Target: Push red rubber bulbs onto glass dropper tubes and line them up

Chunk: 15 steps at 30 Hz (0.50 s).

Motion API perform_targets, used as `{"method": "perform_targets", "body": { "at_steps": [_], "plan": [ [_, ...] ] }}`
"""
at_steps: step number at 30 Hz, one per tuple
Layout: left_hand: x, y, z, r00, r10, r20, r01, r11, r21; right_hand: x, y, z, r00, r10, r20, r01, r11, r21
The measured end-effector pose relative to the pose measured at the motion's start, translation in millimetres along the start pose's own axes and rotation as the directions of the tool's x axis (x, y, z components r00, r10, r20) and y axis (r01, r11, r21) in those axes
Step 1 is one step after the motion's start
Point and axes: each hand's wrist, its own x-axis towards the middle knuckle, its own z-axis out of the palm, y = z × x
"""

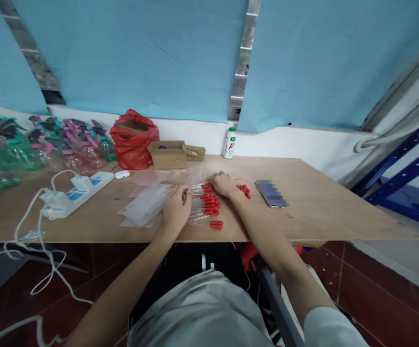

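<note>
A row of clear droppers with red rubber bulbs [208,205] lies on the plywood table [321,212] in front of me. My left hand [176,205] rests at the left end of the row, fingers curled and pinched on the glass tips. My right hand [224,184] lies at the far end of the row, fingers bent down onto the droppers. A small heap of loose red bulbs [244,190] sits just right of that hand. A stack of clear plastic bags [145,205] lies left of my left hand.
A phone [271,193] lies to the right. Behind are a cardboard box [167,154], a red bag [133,140], a white bottle [229,143], an earbud case [122,174], a power strip [74,193] with trailing cords, and a pile of spray bottles [32,144] at far left.
</note>
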Motion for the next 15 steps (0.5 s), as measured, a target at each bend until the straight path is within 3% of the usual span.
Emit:
{"method": "perform_targets", "body": {
  "at_steps": [10, 15],
  "plan": [
    [0.2, -0.6, 0.7, 1.000, 0.022, 0.004, -0.022, 1.000, -0.006, -0.6, -5.3, -4.8, 1.000, 0.017, 0.015, -0.016, 0.998, -0.064],
    [0.5, -0.4, 0.7, 1.000, 0.018, -0.012, -0.018, 1.000, 0.019, -4.4, 0.9, -17.4, 0.991, 0.024, -0.129, -0.016, 0.998, 0.066]
  ]
}}
